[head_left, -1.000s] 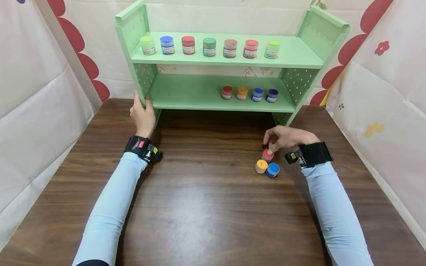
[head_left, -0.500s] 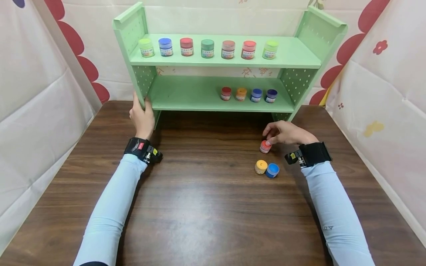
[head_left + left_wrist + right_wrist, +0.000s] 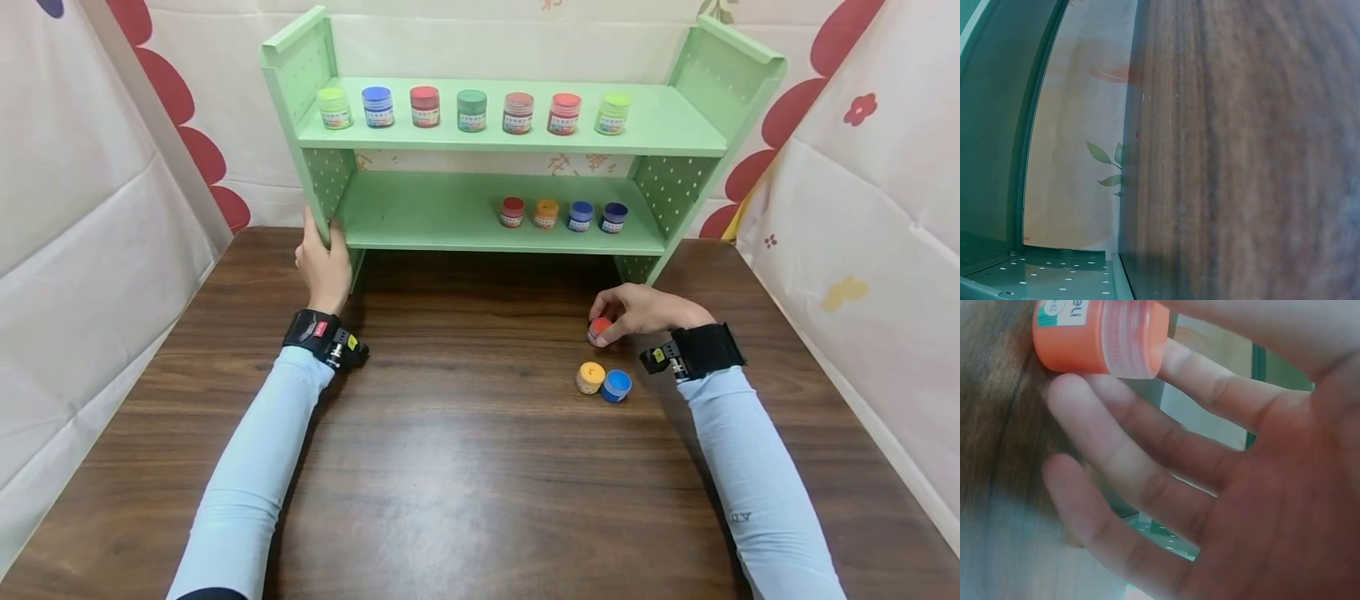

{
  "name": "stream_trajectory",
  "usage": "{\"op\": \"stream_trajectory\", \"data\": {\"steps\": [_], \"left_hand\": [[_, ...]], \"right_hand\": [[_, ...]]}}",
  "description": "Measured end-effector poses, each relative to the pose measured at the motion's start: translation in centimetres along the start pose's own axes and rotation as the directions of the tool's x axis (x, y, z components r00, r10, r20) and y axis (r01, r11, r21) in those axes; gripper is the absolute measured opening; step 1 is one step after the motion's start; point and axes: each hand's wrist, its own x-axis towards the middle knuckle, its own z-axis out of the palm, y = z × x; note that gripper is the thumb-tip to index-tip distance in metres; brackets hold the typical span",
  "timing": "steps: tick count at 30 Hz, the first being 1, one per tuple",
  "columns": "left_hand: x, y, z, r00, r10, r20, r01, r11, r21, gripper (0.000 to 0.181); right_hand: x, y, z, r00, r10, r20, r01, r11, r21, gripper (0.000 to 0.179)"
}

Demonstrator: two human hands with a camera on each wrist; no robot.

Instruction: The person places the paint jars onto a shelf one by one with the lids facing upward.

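Note:
My right hand [image 3: 643, 311] pinches a small red-orange paint jar [image 3: 598, 330] between thumb and fingers, low over the table in front of the shelf's right end. In the right wrist view the orange jar [image 3: 1072, 337] shows a ribbed translucent lid and a white label; the lower fingers spread out below it. Closer to the person, a yellow-lidded jar [image 3: 590, 377] and a blue jar [image 3: 616, 386] stand side by side. My left hand [image 3: 326, 265] grips the lower front edge of the left side panel of the green shelf [image 3: 420, 208].
Several larger paint jars [image 3: 472, 111] line the upper board. On the lower board, a row with a dark red jar [image 3: 512, 212], an orange one [image 3: 546, 214] and two blue-to-purple ones stands right of centre. The shelf stands at the back of the wooden table [image 3: 450, 467], before a patterned cloth [image 3: 510, 42].
My right hand has moved the red-orange jar back, away from the yellow and blue jars. Its thumb now sits lower on the jar's side. My left hand stays on the shelf.

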Motion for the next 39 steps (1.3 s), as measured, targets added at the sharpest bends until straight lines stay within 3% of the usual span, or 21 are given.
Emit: {"op": "stream_trajectory", "data": {"steps": [15,39], "left_hand": [[0.09,-0.19,-0.08,1.0,-0.001,-0.009,0.001,1.0,0.0,0.043],[0.18,-0.14,-0.06,1.0,-0.002,0.013,0.002,1.0,0.004,0.044]], "right_hand": [[0.26,0.05,0.2,1.0,0.029,0.0,-0.029,0.999,-0.04,0.033],[0.0,0.05,-0.06,1.0,0.007,0.006,-0.007,1.0,0.006,0.03]]}}
